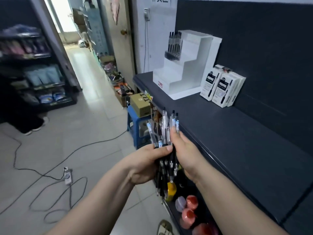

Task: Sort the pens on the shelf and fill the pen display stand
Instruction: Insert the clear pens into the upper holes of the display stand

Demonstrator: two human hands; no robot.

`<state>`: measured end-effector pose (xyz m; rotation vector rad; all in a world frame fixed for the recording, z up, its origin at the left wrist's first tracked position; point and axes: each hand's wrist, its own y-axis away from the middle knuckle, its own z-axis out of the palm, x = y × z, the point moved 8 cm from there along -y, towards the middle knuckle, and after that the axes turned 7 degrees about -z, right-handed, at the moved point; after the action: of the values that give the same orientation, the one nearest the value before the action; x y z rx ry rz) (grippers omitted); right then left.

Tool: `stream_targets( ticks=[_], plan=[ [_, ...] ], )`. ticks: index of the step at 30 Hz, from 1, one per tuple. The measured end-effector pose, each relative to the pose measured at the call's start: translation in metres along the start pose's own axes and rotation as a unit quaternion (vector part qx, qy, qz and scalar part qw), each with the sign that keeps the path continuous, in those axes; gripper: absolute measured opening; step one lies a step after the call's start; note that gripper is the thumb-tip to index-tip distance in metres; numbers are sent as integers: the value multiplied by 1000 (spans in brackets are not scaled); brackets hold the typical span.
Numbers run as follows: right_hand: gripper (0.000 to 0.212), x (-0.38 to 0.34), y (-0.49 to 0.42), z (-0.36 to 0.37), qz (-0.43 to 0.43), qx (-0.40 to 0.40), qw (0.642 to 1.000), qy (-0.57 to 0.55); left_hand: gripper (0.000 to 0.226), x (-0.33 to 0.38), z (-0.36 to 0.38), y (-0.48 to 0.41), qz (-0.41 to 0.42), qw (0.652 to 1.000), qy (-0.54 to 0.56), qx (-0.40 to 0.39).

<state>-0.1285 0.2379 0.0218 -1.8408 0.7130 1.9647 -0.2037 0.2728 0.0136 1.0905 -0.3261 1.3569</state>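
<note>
Left hand: the left hand (pixel 147 165) gripped a bundle of pens (pixel 163 133) around its black lower part, fingers curled and pressed together, thumb laid across the front
Right hand: the right hand (pixel 184 150) pinched the upper, clear part of the same bundle; the thumb lay on the near side, while the other fingers were behind the pens and mostly hidden
Bundle of pens: it was held in the air, just in front of the shelf edge, with the pens fanned out a little at the top
Display stand: the white stepped display stand (pixel 184 65) stood at the far end of the dark shelf (pixel 237 141), well apart from both hands
Standing pens: a small group of standing pens (pixel 174 42) was upright in the top tier on the left side; the lower steps showed only white surfaces
Pen boxes: white pen boxes (pixel 221 85) stood upright just beside the stand, on its right
Floor: a blue stool (pixel 133 119) carried a cardboard box (pixel 139 105) near the shelf end, and dark cables (pixel 50 173) lay in loops on the tiles
</note>
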Motion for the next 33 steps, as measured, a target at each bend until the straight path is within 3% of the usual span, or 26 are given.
stream_targets(
  ticks=[2,5,8,13,17,20,24,33],
  plan=[
    [75,-14,-33,16,-14,-9,1000,-7,52,28,-23,-16,9,1000,2,29],
    [85,-34,-84,36,-42,-6,999,-22,52,68,-53,-35,9,998,0,64],
    [83,-52,-133,57,-93,-1,996,2,37,111,-83,-49,43,996,-3,83],
    [42,-62,-203,93,-74,-31,995,-66,30,165,-134,-59,89,992,21,84],
    [27,-78,-261,112,-80,-55,993,-74,16,204,-186,-74,84,992,25,87],
    [21,-86,-306,117,-78,-5,994,-71,7,235,-223,-94,72,995,26,71],
    [7,-101,-355,122,-66,73,991,-85,12,282,-256,-124,31,999,0,14],
    [7,-112,-400,82,-71,255,954,-140,16,339,-280,-211,-97,991,-36,-88]
  ],
)
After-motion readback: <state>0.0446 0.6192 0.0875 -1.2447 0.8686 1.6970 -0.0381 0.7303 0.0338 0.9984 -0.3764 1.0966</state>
